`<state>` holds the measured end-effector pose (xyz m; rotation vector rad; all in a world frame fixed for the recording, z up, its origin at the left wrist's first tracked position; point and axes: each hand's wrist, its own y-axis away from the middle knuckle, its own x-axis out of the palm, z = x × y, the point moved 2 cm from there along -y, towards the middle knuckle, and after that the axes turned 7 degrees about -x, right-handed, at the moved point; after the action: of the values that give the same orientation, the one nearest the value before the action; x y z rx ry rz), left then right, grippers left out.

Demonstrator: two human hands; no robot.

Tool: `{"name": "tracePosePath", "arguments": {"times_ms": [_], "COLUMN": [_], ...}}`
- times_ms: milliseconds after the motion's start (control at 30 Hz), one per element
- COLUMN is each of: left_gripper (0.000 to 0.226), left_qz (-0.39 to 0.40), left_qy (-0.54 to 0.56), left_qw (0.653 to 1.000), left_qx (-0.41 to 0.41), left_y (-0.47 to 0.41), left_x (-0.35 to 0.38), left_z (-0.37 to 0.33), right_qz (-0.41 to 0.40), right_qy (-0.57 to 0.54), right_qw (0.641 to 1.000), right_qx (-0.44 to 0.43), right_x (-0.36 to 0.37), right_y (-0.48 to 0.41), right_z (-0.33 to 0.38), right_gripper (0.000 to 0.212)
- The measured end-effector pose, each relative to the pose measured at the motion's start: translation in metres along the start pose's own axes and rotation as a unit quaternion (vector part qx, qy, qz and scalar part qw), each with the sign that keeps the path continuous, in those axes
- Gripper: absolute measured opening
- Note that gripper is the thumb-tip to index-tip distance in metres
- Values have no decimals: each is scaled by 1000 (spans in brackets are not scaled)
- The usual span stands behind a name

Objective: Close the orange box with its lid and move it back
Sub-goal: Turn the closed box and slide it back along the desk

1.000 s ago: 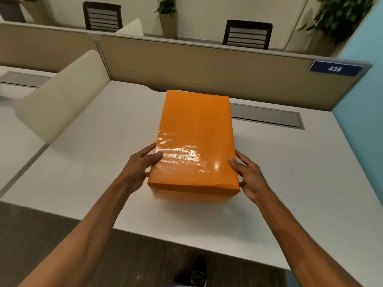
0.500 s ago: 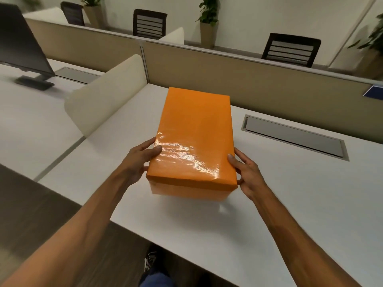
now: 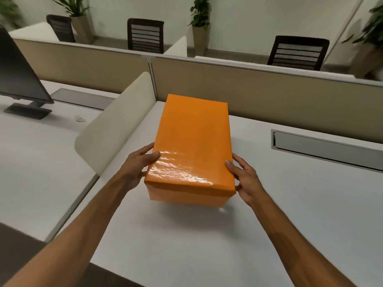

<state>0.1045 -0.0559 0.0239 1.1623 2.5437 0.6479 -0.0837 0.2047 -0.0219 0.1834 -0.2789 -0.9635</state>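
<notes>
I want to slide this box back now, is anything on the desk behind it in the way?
Nothing visible: the orange box has bare desk beside its far end, which already sits close to the beige partition.

A glossy, wrinkled wrap covers the orange lid of a paper-wrapped box on a smooth, matt white table.

We have one wide-angle view, worn on the head, looking forward and down across the white desk from close above its near edge. Both forearms run in from the lower corners toward mid-frame. The partition and chairs fill the upper frame, with straight lines bowed.
</notes>
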Motion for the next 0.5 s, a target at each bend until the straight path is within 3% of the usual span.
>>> {"name": "tracePosePath", "arguments": {"times_ms": [200,500], "left_gripper": [45,51], "left_qz": [1,-9], "left_qy": [-26,-42], "left_qw": [1000,998], "left_qx": [-8,-41], "left_y": [-67,-166], "left_x": [-58,-118], "left_z": [-33,-61], "right_qz": [-40,-57], "right_qy": [-21,-18], "right_qw": [999,998], "right_qx": [-5,3], "right_x": [71,143], "right_y": [-51,-114], "right_z": [-3,-7], "right_gripper": [68,67]}}
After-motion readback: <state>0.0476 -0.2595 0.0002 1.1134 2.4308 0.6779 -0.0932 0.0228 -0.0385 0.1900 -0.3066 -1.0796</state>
